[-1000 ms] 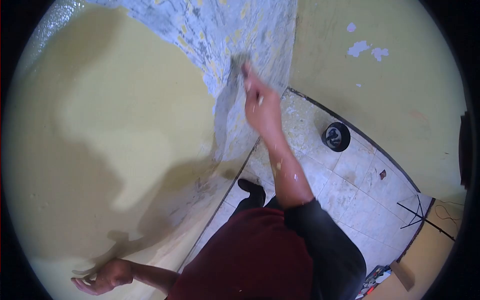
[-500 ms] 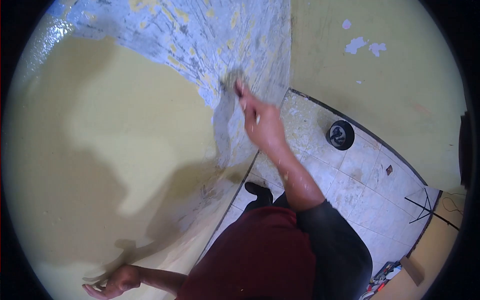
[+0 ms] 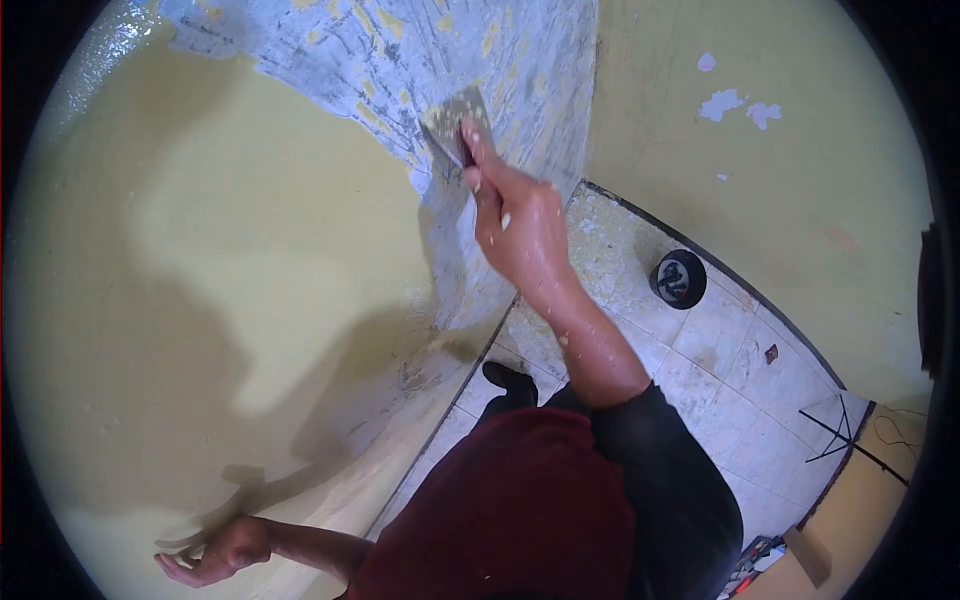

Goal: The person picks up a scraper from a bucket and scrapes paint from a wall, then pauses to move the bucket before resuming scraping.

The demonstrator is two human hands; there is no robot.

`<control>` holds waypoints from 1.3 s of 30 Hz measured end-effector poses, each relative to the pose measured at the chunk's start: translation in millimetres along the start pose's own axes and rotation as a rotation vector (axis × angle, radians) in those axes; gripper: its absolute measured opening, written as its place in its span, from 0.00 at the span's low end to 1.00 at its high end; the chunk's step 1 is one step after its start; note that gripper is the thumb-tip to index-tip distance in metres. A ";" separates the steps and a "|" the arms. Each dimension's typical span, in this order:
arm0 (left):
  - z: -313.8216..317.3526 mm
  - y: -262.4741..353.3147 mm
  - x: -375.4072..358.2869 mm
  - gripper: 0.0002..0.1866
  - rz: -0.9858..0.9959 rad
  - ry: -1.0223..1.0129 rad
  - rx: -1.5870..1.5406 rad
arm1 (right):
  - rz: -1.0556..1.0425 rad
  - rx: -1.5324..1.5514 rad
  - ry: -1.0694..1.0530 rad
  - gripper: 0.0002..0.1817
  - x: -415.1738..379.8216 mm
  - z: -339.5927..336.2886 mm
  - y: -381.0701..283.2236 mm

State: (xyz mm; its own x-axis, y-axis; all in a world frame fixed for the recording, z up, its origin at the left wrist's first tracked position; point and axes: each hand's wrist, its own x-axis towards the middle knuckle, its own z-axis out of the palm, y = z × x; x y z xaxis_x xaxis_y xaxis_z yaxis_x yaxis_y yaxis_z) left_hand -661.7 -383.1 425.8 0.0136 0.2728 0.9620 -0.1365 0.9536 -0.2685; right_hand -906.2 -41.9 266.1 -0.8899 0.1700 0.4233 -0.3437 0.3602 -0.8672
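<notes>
- The right hand (image 3: 520,225) was clenched around the handle of a scraper (image 3: 455,125), forefinger stretched along it toward the blade, so the grip sat low on the tool and close to the working edge.
- The scraper lay with its flat blade against the wall (image 3: 220,240), high in the view, right at the ragged border where yellow paint met the bare patch (image 3: 400,60) of grey-blue plaster.
- The blade looked thin and stiff, probably light in the hand; I judged the handle the only sensible place to hold it (the blade edge looked sharp, and was speckled with paint dust).
- Flecks of paint stuck to the forearm and knuckles, so the handle may have been a little dusty and prone to slipping.
- The left hand (image 3: 210,555) hung near the bottom left, close beside the wall, palm up with fingers loosely curled and nothing in it.
- A black bucket (image 3: 678,278) stood on the tiled floor (image 3: 720,390) to the right, near the foot of the other wall; something pale showed inside, but it was too small to tell what it was.
- A dark stand (image 3: 835,432) with thin legs stood farther right on the floor.
</notes>
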 end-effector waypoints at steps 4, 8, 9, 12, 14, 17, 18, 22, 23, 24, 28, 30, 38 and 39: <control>-0.8 -5.2 -1.8 0.47 0.001 0.009 -0.006 | -0.048 -0.074 -0.094 0.29 -25.6 -0.1 24.6; -4.2 -6.3 -3.2 0.45 -0.028 -0.031 0.002 | -0.014 -0.070 -0.119 0.28 -29.8 -0.6 29.3; -3.9 -7.7 -3.4 0.45 -0.013 -0.033 0.022 | 0.004 -0.082 -0.140 0.28 -23.9 -4.6 26.7; -2.8 -5.6 -3.5 0.44 -0.035 -0.030 0.020 | -0.052 -0.087 -0.108 0.27 -37.2 -1.3 43.0; -2.1 -7.1 -5.0 0.43 -0.036 -0.019 -0.001 | -0.057 -0.104 -0.104 0.27 -32.3 -0.1 43.0; -2.3 -6.8 -3.3 0.42 -0.028 -0.043 -0.015 | -0.048 -0.099 -0.094 0.26 -23.7 -3.4 30.4; -3.5 -5.6 -1.6 0.42 -0.021 -0.039 -0.009 | -0.063 -0.076 -0.063 0.26 -22.7 -4.4 25.6; 1.4 2.1 3.2 0.40 0.043 -0.034 0.019 | 0.158 0.099 -0.127 0.25 -72.9 22.1 46.8; 1.4 12.1 6.7 0.40 0.060 -0.041 0.032 | 0.151 0.105 -0.113 0.25 -87.6 34.9 59.2; 4.5 17.9 6.3 0.40 0.074 -0.048 0.045 | 0.217 0.182 -0.085 0.24 -98.9 47.8 73.7; -1.4 13.0 3.6 0.41 0.077 -0.072 0.086 | 0.301 0.528 -0.014 0.23 -79.7 55.1 101.9; 0.4 16.1 0.7 0.41 0.048 -0.069 0.049 | 0.393 0.487 -0.086 0.22 -85.3 47.0 92.5; -8.1 4.3 2.3 0.40 0.074 -0.094 -0.078 | 0.426 0.331 0.064 0.20 -39.8 47.0 96.6; -5.7 2.3 0.9 0.40 0.075 -0.082 -0.115 | 0.443 0.318 0.032 0.20 -33.3 36.6 94.4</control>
State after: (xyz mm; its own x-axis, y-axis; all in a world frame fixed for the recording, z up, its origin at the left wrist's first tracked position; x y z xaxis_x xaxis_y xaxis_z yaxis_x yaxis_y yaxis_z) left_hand -656.3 -379.9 425.7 -0.0740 0.3371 0.9386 -0.0199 0.9405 -0.3393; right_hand -920.0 -47.1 160.6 -0.9623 0.2719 0.0030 -0.0162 -0.0465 -0.9988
